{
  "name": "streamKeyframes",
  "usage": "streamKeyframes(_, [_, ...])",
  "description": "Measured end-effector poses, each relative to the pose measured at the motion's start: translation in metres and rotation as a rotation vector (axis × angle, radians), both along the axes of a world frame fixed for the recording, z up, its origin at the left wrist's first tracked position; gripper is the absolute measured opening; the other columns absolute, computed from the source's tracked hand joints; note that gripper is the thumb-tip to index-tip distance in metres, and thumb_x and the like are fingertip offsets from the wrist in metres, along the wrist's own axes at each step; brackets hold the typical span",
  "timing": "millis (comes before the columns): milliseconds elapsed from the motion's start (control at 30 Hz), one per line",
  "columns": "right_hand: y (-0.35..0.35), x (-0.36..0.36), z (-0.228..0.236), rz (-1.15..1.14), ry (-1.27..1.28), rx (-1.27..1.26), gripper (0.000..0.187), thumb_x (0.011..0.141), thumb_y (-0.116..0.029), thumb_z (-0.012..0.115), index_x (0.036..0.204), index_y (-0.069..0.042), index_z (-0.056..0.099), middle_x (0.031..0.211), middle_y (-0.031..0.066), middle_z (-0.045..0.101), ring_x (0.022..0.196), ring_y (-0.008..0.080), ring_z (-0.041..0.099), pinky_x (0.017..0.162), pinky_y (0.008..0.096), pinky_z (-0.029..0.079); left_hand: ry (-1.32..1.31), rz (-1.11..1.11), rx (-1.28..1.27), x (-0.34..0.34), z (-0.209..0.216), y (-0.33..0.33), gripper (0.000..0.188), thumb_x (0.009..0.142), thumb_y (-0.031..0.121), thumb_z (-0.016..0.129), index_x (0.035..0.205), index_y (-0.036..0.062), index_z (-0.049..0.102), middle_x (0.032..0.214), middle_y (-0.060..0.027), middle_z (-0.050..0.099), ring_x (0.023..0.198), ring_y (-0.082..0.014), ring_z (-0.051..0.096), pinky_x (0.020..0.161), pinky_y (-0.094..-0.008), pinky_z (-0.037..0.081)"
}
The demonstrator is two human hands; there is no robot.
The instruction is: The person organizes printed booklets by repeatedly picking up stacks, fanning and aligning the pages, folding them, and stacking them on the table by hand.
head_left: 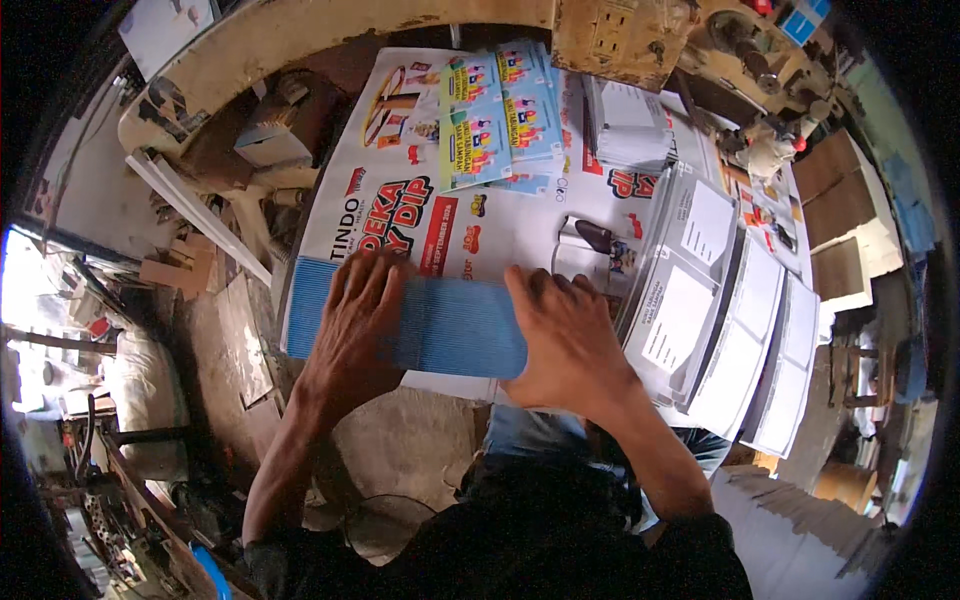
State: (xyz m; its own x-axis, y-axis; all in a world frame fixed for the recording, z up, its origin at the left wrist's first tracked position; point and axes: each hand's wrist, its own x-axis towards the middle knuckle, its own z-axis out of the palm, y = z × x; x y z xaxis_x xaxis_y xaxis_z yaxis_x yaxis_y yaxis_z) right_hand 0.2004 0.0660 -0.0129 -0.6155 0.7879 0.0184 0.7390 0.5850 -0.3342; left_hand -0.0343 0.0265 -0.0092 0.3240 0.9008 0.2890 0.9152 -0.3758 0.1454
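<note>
A long row of thin blue-edged sheets or booklets point(455, 318), finely ridged across its top, lies along the near side of the table. My left hand point(355, 315) grips it from above near its left part, fingers curled over the far side; this hand is slightly blurred. At the right end, my right hand point(565, 335) presses with its thumb and palm against the row, its fingers bent. What lies beneath both palms is hidden. Beyond my hands is a pile of printed blue, yellow and green covers point(510, 120), overlapping in two columns.
The table is covered with a large printed poster point(430, 90). To the right stand several stacks of white printed sheets point(680, 280), some overhanging the near edge. More white sheets point(630, 125) lie farther back, by a worn machine frame point(620, 40). Cardboard boxes point(850, 220) are at the right.
</note>
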Motion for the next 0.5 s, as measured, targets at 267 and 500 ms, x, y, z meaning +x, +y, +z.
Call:
streamKeyframes(267, [-0.003, 0.002, 0.021, -0.036, 0.054, -0.064, 0.091, 0.055, -0.034, 0.084, 0.129, 0.002, 0.045, 0.108, 0.0210, 0.060, 0.100, 0.0399, 0.060, 0.092, 0.0503, 0.045, 0.016, 0.040, -0.268, -0.002, 0.028, 0.005, 0.072, 0.057, 0.007, 0.080, 0.121, -0.0002, 0.049, 0.119, -0.0198, 0.057, 0.118, -0.0346, 0.051, 0.105, -0.0467, 0.035])
streamKeyframes(500, [-0.007, -0.003, 0.018, 0.053, -0.163, -0.098, 0.109, 0.056, -0.036, 0.086, 0.141, 0.007, 0.033, 0.133, 0.0318, 0.046, 0.124, 0.0436, 0.049, 0.105, 0.0518, 0.039, 0.124, 0.005, -0.191, -0.007, -0.004, -0.006, 0.092, 0.048, 0.013, 0.084, 0.129, -0.0009, 0.044, 0.135, -0.0227, 0.047, 0.130, -0.0382, 0.043, 0.114, -0.0465, 0.030])
